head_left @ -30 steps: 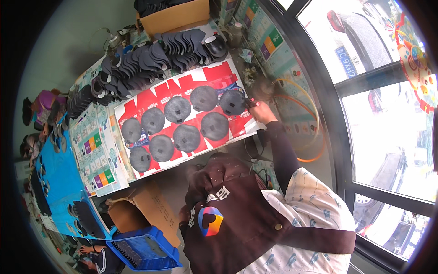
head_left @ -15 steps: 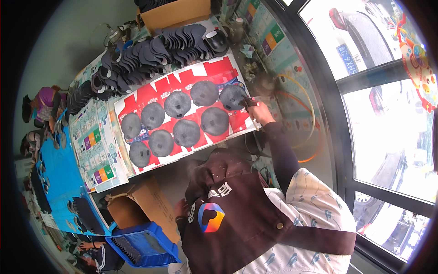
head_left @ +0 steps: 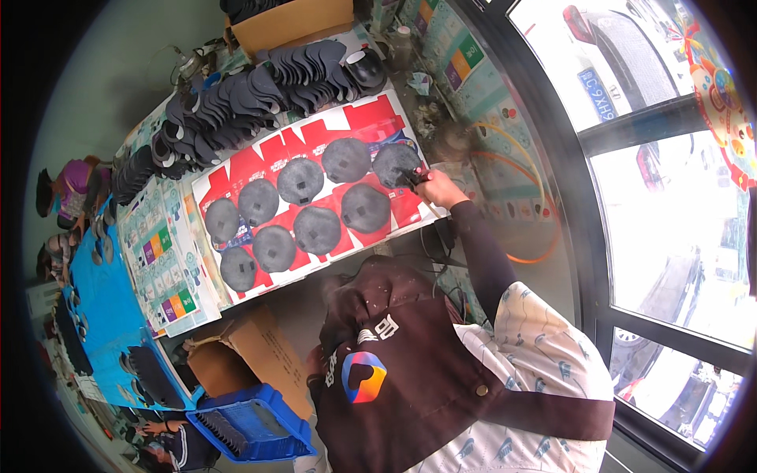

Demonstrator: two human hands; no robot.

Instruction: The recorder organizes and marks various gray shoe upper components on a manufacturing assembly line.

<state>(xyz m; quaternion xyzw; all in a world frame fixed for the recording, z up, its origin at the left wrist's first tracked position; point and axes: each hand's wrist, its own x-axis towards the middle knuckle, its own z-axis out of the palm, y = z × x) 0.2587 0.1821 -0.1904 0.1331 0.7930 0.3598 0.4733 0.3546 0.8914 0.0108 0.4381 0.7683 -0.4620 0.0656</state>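
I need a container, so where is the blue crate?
In the head view, the blue crate sits at lower left, below a cardboard box and left of the brown apron.

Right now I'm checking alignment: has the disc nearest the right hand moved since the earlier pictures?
No; against the red sheet, the disc shows no shift either way.

A pale grey-green wall [head_left: 106,102] rises beyond the surface's [head_left: 146,229] far left corner. Past its right edge, teal-printed sheets [head_left: 505,130] cover a low wall beside a large, dark-framed window [head_left: 670,236] glaring with white daylight. A blue-topped table [head_left: 114,292] stands off the left edge.
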